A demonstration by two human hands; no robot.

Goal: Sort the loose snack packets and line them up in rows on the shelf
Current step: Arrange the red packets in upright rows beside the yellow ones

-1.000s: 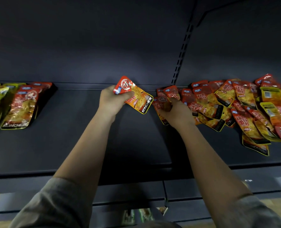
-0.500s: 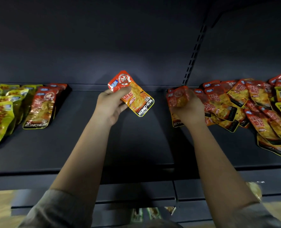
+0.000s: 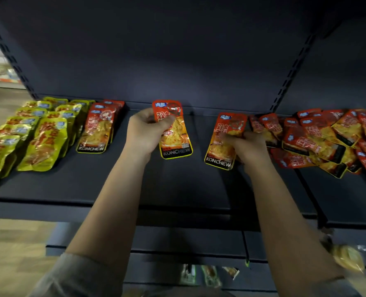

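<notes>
Since a second earlier the right hand [image 3: 245,146] had lifted a red packet [image 3: 226,140] clear of the loose heap [image 3: 319,140], fingers curled round it. The left hand [image 3: 147,133] gripped another red packet [image 3: 173,129], now upright. Both hovered over bare shelf [image 3: 92,185] left of the heap; the red row [image 3: 97,127] and yellow rows [image 3: 38,133] lay farther left, nothing between

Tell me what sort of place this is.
Most likely a shop aisle. A dark metal shelf with slotted uprights holds rows of yellow-green packets and red packets, plus a loose red pile. Each hand, left hand and right hand, holds a packet.
</notes>
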